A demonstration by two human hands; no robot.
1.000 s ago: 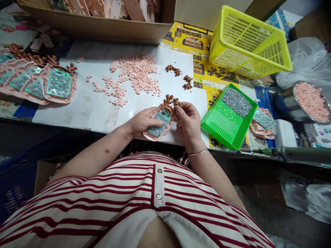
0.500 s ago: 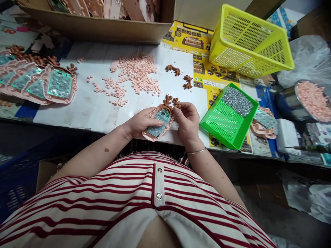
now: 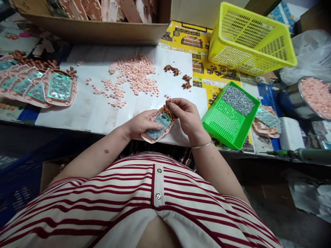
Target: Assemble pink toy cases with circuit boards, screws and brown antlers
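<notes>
My left hand (image 3: pixel 141 124) grips a pink plastic shell (image 3: pixel 149 137) by its left side, with the thumb lying over the green circuit board (image 3: pixel 157 124) set inside it. At the shell's upper end, my right hand (image 3: pixel 188 117) pinches a brown antler-shaped piece (image 3: pixel 167 105); fingers cover much of it. Thin yellow wires show just below the antlers. Beyond my hands, two loose brown antler pieces (image 3: pixel 186 82) lie on the white board. Left of them spreads a heap of small pink rings (image 3: pixel 139 74).
Finished-looking shells with boards and antlers (image 3: pixel 60 88) overlap at the left. A green basket (image 3: pixel 219 129) holding screws (image 3: pixel 238 100) stands to the right, a yellow basket (image 3: pixel 254 44) behind it. A power screwdriver (image 3: pixel 310 155) juts in at far right. A cardboard box (image 3: pixel 95 32) stands at the back.
My right hand has moved its fingers inward over the antlers, which now show less. The shell stays in my left hand. The screwdriver at the right reaches further into view.
</notes>
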